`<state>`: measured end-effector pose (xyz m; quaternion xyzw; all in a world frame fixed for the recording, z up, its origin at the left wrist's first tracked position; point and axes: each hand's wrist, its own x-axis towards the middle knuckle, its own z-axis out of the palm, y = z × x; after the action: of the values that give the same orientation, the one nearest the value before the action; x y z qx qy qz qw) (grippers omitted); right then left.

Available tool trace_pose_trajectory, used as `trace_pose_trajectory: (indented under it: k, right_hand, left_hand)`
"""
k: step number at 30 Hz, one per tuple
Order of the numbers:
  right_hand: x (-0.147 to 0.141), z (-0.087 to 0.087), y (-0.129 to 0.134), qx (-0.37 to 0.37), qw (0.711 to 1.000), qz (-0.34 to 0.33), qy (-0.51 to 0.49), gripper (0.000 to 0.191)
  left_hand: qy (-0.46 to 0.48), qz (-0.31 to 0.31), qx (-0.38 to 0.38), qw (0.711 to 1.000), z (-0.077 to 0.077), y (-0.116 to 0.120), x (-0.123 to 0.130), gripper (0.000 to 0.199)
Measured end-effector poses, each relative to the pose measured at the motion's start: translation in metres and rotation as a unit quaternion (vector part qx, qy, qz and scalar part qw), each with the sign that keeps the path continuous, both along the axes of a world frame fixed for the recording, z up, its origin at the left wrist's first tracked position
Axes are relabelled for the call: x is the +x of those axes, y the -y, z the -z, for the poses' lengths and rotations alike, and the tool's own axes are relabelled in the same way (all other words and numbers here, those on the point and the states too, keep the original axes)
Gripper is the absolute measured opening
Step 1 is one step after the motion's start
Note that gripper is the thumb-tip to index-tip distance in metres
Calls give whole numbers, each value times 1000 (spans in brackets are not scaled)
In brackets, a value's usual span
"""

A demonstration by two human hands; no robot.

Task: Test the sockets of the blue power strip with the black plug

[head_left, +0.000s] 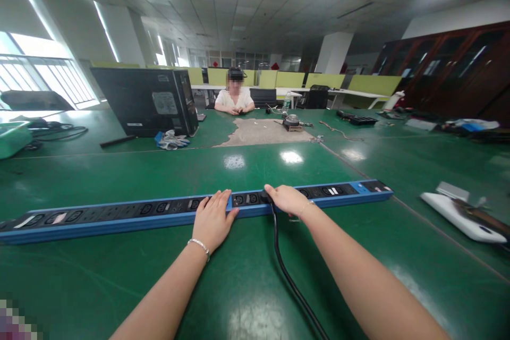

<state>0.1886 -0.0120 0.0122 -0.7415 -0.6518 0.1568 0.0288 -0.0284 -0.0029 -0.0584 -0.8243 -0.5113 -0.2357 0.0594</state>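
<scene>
In the head view, a long blue-edged rack power strip (131, 228) lies across the middle of the frame, from the left edge to right of centre, on the green tabletop (119, 281). The left hand (213, 220) rests flat over it just left of centre, fingers close together and thumb apart, pressing rather than gripping. Right of centre, the right hand (289, 200) is clamped by thumb and fingers on a black plug (265, 196) at the strip's socket row; its black cable (282, 260) runs down to the bottom edge.

The step in hand looks like working that plug at a socket, with the left hand bracing (whether the plug is fully seated, I cannot tell, as the fingers cover part of it). The next move probably calls for keeping the plug square to the socket and the strip steady, without side strain on the cable.
</scene>
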Motion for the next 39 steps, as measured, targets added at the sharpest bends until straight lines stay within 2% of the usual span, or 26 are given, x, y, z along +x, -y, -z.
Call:
trace_pose_trajectory:
  k: [2, 4, 5, 7, 9, 13, 16, 31, 39]
  right_hand:
    - [17, 15, 9, 123, 991, 52, -4, 57]
    - [32, 33, 19, 214, 968, 130, 20, 47]
    - [38, 42, 23, 257, 956, 138, 30, 42]
    - [45, 58, 29, 339, 935, 95, 44, 34]
    - [49, 71, 30, 388, 919, 45, 48, 29]
    - [50, 83, 27, 383, 923, 15, 47, 34]
    - [49, 83, 25, 367, 929, 19, 41, 35]
    - [46, 81, 24, 362, 931, 43, 26, 36]
    - [46, 81, 24, 358, 932, 44, 32, 36]
  left_hand:
    - [-7, 3, -12, 1000, -2, 2, 1, 50]
    - [-11, 7, -17, 1000, -5, 5, 6, 52]
    - [-12, 14, -18, 1000, -7, 6, 11, 54]
    - [-10, 43, -18, 999, -13, 8, 26, 54]
    - [-4, 84, -29, 996, -19, 8, 45, 55]
    - [-13, 129, -61, 990, -27, 0, 77, 50]
    - [-21, 137, -75, 987, -27, -6, 87, 40]
    - [-21, 90, -44, 995, -21, 0, 96, 41]
    - [-48, 87, -58, 993, -30, -3, 96, 36]
